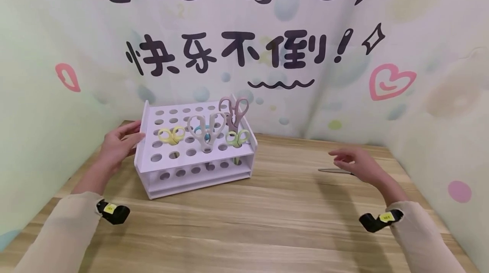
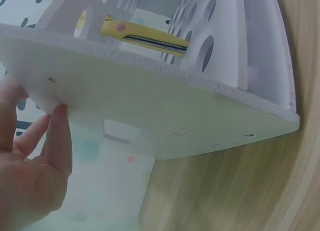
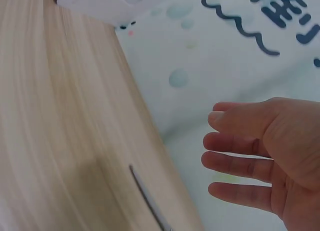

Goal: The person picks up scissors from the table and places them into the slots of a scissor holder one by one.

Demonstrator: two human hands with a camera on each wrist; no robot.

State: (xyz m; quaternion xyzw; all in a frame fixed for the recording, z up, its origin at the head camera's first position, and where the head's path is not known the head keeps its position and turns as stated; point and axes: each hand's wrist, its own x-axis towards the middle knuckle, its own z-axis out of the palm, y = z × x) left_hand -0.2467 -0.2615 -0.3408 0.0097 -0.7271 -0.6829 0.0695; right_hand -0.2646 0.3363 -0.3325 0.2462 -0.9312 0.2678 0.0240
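A white rack (image 1: 153, 164) with rows of round holes stands on the left side of the table. Several pairs of scissors are stuck upright in it: yellow-handled scissors (image 1: 172, 136), large grey-white scissors (image 1: 206, 145), mauve scissors (image 1: 234, 116), green scissors (image 1: 237, 138) and, partly hidden, blue-handled scissors (image 1: 206, 136). My left hand (image 2: 37, 156) touches the outer face of its left side panel (image 2: 125, 91) with the fingertips, near the back edge. On the right, my right hand (image 1: 357, 164) hovers with loosely bent fingers and nothing in it. Below it lies a slim pointed metal blade (image 3: 150, 201), its rear end hidden.
The wood-grain table (image 1: 237, 222) ends at the back against a printed curtain (image 1: 305, 107) with large black writing. Pale walls of the same cloth (image 1: 34, 94) close in both sides. Black wrist cameras (image 1: 114, 213) sit at both cuffs.
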